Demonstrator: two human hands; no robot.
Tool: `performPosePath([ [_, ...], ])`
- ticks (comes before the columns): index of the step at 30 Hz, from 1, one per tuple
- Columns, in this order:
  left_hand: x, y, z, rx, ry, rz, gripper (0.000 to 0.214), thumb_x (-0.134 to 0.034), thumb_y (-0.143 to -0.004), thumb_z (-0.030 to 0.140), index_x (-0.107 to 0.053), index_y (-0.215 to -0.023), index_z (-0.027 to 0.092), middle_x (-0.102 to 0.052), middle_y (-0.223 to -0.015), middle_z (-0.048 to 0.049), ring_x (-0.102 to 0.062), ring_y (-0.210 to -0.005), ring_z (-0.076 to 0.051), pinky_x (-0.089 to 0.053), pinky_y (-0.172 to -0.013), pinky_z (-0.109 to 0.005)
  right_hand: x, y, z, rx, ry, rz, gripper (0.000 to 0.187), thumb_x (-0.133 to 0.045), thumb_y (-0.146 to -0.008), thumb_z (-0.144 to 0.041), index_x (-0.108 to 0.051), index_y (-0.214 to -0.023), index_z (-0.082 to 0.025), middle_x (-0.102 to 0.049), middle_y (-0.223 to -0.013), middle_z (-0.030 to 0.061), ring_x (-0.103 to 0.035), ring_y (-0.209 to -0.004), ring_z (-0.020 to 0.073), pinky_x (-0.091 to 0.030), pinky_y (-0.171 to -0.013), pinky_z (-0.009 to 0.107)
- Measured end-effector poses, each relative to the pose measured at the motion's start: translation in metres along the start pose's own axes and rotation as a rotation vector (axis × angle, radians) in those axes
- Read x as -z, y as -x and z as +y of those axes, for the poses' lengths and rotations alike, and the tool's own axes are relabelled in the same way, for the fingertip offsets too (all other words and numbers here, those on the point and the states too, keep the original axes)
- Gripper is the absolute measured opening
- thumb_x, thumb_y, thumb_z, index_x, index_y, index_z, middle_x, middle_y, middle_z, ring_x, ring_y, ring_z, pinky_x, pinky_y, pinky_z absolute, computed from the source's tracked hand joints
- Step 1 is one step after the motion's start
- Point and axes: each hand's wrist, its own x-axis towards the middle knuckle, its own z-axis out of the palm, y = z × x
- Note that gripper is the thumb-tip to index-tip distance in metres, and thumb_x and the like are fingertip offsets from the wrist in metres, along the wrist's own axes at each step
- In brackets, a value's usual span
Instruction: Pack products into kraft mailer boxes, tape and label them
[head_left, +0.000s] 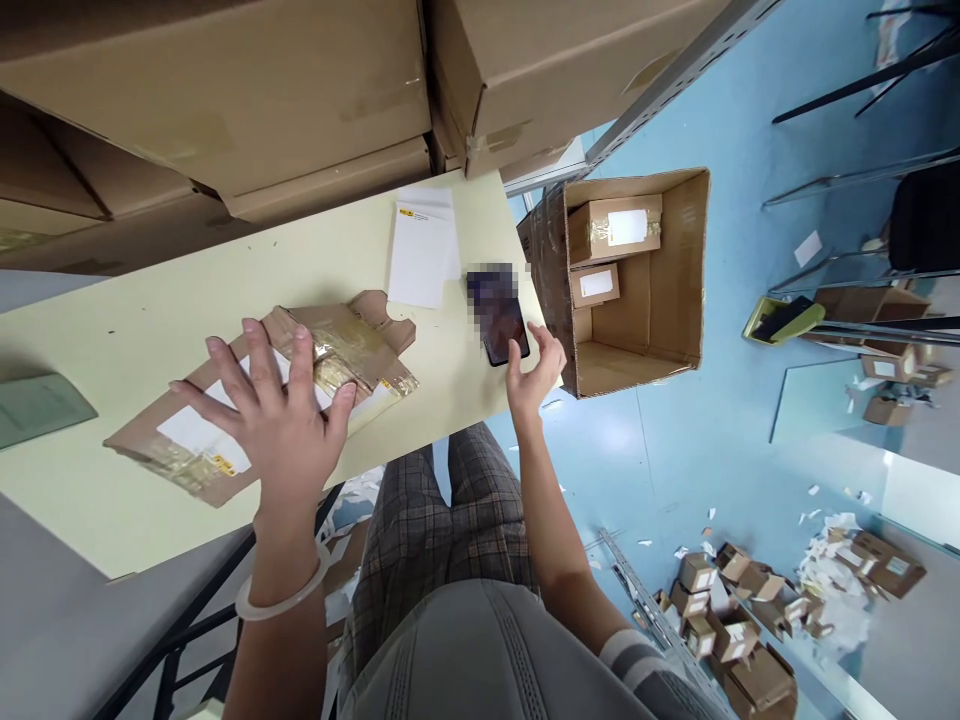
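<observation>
Spread flat, my left hand (281,415) presses on a flattened cardboard box (202,465) with white labels and shiny tape, lying on the pale yellow table (247,275). A torn cardboard flap sticks out at its right end. My right hand (535,372) is at the table's right end, beside the lower edge of a dark smartphone (506,330). Its thumb and fingers are apart with nothing between them. Whether a fingertip touches the phone I cannot tell. Left of the phone lie white paper slips (424,255) with a small yellow mark.
An open carton (637,300) holding two small labelled boxes stands right of the table. Large cardboard boxes (300,100) line the table's back. A green pad (45,410) lies at the left. Discarded boxes (727,620), paper scraps and a dustpan (784,320) are on the blue floor.
</observation>
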Motion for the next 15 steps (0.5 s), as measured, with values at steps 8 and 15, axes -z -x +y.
performPosePath([
  [8, -0.001, 0.000, -0.002, -0.023, -0.025, 0.021, 0.083, -0.056, -0.088, 0.059, -0.016, -0.157, 0.036, -0.002, -0.167, -0.0001, 0.003, -0.153, -0.036, 0.017, -0.112, -0.071, 0.013, 0.000, 0.018, 0.135, -0.043, -0.241, 0.039, -0.036, -0.101, -0.028, -0.047, -0.138, -0.020, -0.066, -0.126, 0.0113, -0.055, -0.130, 0.0219, -0.023, -0.120, 0.054],
  [15, 0.000, -0.001, 0.000, 0.015, 0.036, 0.017, 0.082, -0.057, -0.086, 0.061, -0.021, -0.155, 0.036, -0.004, -0.166, 0.0026, 0.002, -0.153, -0.035, 0.018, -0.111, -0.071, 0.013, -0.025, 0.000, 0.172, -0.011, -0.225, 0.044, -0.030, -0.103, -0.030, -0.037, -0.146, -0.024, -0.058, -0.138, 0.0092, -0.039, -0.143, 0.0221, -0.022, -0.120, 0.057],
])
